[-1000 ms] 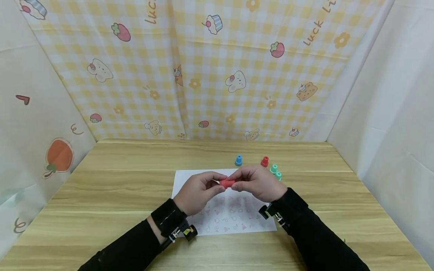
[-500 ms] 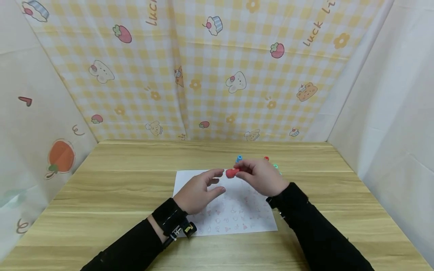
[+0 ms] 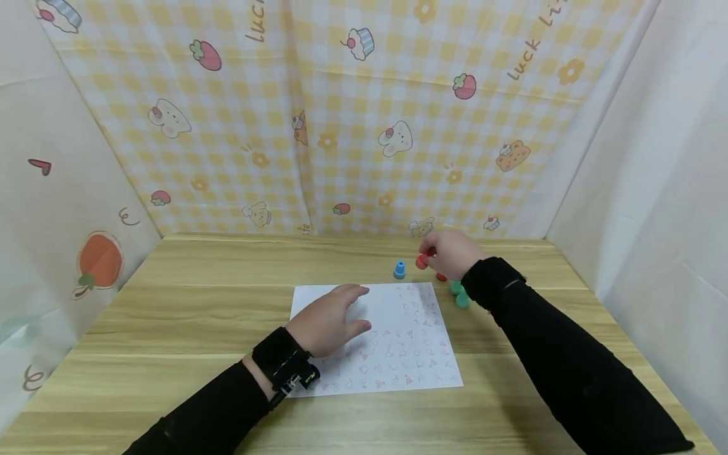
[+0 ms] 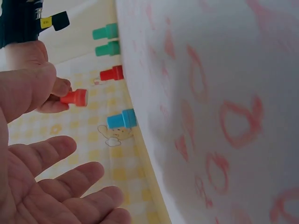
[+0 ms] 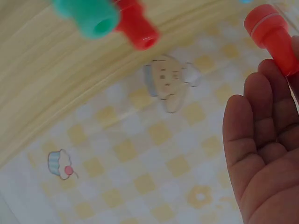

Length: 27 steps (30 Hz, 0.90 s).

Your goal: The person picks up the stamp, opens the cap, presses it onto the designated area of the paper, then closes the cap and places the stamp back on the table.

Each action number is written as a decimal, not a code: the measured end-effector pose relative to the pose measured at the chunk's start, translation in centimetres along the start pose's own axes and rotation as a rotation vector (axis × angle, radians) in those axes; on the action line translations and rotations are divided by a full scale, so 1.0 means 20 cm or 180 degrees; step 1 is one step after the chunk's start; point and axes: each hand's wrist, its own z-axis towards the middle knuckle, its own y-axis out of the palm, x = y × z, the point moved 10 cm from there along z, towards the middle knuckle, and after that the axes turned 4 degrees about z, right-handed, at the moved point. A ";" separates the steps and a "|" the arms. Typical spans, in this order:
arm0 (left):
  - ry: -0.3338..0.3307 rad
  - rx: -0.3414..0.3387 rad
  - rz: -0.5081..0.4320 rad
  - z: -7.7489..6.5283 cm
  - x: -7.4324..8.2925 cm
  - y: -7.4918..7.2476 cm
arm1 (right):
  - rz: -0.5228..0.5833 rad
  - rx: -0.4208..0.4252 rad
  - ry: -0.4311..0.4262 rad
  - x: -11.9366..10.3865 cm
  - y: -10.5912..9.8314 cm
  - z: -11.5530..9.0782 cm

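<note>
My right hand (image 3: 455,254) pinches a red toy stamp (image 5: 271,32) by its narrow end. Its wide end points away from the fingers, and the stamp is raised off the table in the left wrist view. In the head view it is between a standing blue stamp (image 3: 399,270) and a second red stamp (image 3: 441,277), partly hidden by the hand. My left hand (image 3: 325,323) is over a white sheet of paper (image 3: 375,300), with fingers and thumb spread and nothing between them. Rows of small red prints mark the sheet's right and lower parts.
Two green stamps (image 3: 459,294) stand side by side right of the sheet, below my right wrist. The wooden table (image 3: 227,265) ends at a yellow checked cloth (image 3: 341,170) behind, with white cloth walls (image 3: 643,189) at the sides.
My left hand has let go of the red stamp and drawn slightly back. My right hand has carried the stamp away from the sheet, toward the back right, near the other stamps.
</note>
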 end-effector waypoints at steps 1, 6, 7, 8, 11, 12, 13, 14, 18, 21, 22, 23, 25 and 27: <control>-0.0010 -0.0018 0.0070 0.00 -0.01 0.00 | -0.0072 -0.0026 0.0035 0.01 0.01 0.01; -0.0075 -0.0080 0.0314 0.01 -0.06 0.00 | -0.0288 -0.0118 0.0248 0.09 0.05 0.08; -0.0084 -0.0100 0.0331 0.02 -0.06 0.00 | -0.0324 -0.0131 0.0291 0.11 0.06 0.09; -0.0094 -0.0118 0.0350 0.02 -0.07 0.00 | -0.0357 -0.0144 0.0331 0.13 0.07 0.10; -0.0115 -0.0151 0.0408 0.02 -0.08 -0.01 | -0.0420 -0.0173 0.0376 0.16 0.10 0.13; -0.0126 -0.0157 0.0441 0.02 -0.09 -0.01 | -0.0445 -0.0180 0.0373 0.17 0.11 0.14; -0.0139 -0.0159 0.0478 0.03 -0.09 -0.01 | -0.0453 -0.0190 0.0387 0.18 0.12 0.14; -0.0153 -0.0158 0.0506 0.03 -0.09 -0.01 | -0.0487 -0.0207 0.0382 0.18 0.13 0.15; -0.0199 -0.0160 0.0555 0.02 -0.10 -0.02 | -0.0646 -0.0269 0.0367 0.19 0.15 0.17; -0.0202 -0.0170 0.0530 0.02 -0.10 -0.03 | -0.0708 -0.0319 0.0360 0.19 0.17 0.17; -0.0201 -0.0173 0.0530 0.02 -0.10 -0.03 | -0.0709 -0.0330 0.0355 0.19 0.17 0.17; -0.0202 -0.0177 0.0539 0.02 -0.10 -0.03 | -0.0715 -0.0336 0.0344 0.19 0.17 0.17; -0.0205 -0.0189 0.0555 0.02 -0.10 -0.03 | -0.0727 -0.0330 0.0321 0.19 0.17 0.17; -0.0213 -0.0201 0.0569 0.02 -0.11 -0.02 | -0.0734 -0.0339 0.0321 0.20 0.18 0.17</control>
